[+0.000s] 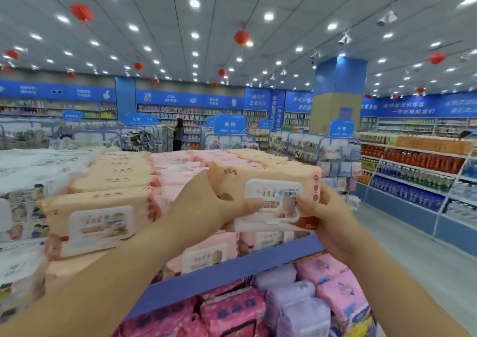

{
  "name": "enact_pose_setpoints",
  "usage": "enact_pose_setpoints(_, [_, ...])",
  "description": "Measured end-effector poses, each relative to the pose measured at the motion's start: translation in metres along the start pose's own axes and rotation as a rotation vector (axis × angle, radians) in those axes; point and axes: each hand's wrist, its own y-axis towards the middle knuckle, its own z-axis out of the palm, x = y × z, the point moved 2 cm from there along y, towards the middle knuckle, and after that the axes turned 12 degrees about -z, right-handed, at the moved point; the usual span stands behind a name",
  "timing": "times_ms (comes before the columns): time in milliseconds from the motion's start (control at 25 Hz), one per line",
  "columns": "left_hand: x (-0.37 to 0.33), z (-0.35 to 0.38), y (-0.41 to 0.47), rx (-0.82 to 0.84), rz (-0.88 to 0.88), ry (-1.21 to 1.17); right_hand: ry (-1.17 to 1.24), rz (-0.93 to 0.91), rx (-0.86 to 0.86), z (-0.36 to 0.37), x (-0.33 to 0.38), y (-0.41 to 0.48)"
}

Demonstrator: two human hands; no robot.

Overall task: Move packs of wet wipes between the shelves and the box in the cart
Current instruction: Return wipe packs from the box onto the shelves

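orange wet wipes pack (268,179) held over the top shelf (232,267)
centre right of frame, long axis left-right; left grip (206,202) clamps its left end, right grip (327,212) its right end

Store background. Red lanterns (241,38) hung from a white ceiling set with round recessed lights (195,3). A blue pillar (338,89) rose at centre right. Blue wall banners (191,99) with white lettering ran along the back wall. A blue aisle sign (230,124) stood above display racks. A distant person (178,134) faced the back shelves. Bottled drinks (413,174) filled the shelving along the right aisle.
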Motion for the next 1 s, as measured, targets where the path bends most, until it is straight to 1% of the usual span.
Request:
enact_pose_setpoints(80, [-0.014,0.053,0.030,-0.023,0.010,-0.008,-0.005,-0.030,0.010,-0.060,-0.006,0.017])
enact_pose_setpoints(240, [-0.031,0.149,0.093,-0.053,-0.010,0.017,-0.047,0.002,0.046,-0.171,-0.029,0.055])
enact_pose_setpoints(320, [-0.036,0.180,0.124,-0.080,-0.024,0.058,-0.069,0.016,0.060,-0.211,-0.040,0.081])
enact_pose_setpoints(400, [-0.038,0.200,0.145,-0.127,-0.024,0.078,-0.101,-0.004,0.080,-0.235,-0.053,0.104])
enact_pose_setpoints(480, [-0.029,0.217,0.162,-0.202,-0.006,0.094,-0.138,0.017,0.107,-0.248,-0.073,0.118])
enact_pose_setpoints(560, [-0.012,0.230,0.170,-0.281,-0.016,0.220,-0.209,0.072,0.164,-0.252,-0.102,0.122])
enact_pose_setpoints(600, [-0.004,0.237,0.172,-0.305,-0.025,0.282,-0.252,0.098,0.185,-0.253,-0.117,0.120])
enact_pose_setpoints(680, [0.008,0.245,0.175,-0.332,-0.030,0.302,-0.282,0.112,0.189,-0.256,-0.138,0.119])
enact_pose_setpoints(760, [0.010,0.247,0.177,-0.340,-0.031,0.276,-0.267,0.097,0.195,-0.259,-0.145,0.121])
enact_pose_setpoints(880, [0.010,0.247,0.173,-0.297,-0.048,0.209,-0.281,0.085,0.201,-0.260,-0.143,0.121])
enact_pose_setpoints(1000, [0.008,0.246,0.166,-0.266,-0.082,0.168,-0.269,0.065,0.151,-0.255,-0.144,0.116])
